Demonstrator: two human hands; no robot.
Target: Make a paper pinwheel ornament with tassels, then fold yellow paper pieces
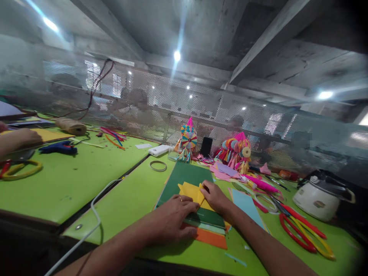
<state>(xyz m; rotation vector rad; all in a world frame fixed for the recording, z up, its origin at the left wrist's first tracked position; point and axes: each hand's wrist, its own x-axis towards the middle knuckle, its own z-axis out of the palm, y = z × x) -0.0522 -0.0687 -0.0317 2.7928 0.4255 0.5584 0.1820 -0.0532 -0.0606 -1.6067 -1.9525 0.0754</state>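
A piece of folded yellow paper (pixel 189 191) lies on a stack of coloured sheets topped by dark green paper (pixel 184 172). My left hand (pixel 174 214), with a ring on one finger, presses flat on the lower part of the yellow paper, its thumb apart over the stack's front. The fingers of my right hand (pixel 213 195) are closed on the yellow paper's right side, where a flap stands up. Light green and orange sheets (pixel 211 238) stick out at the stack's near edge. The left fingertips partly hide the fold.
Right of the stack lie light blue paper (pixel 247 205), red-and-yellow-handled scissors (pixel 304 234) and a white pot (pixel 316 199). Colourful paper lanterns (pixel 189 140) stand behind. A white cable (pixel 96 214) crosses the table's left. Another person's hand (pixel 24 138) rests near a blue glue gun (pixel 59 147).
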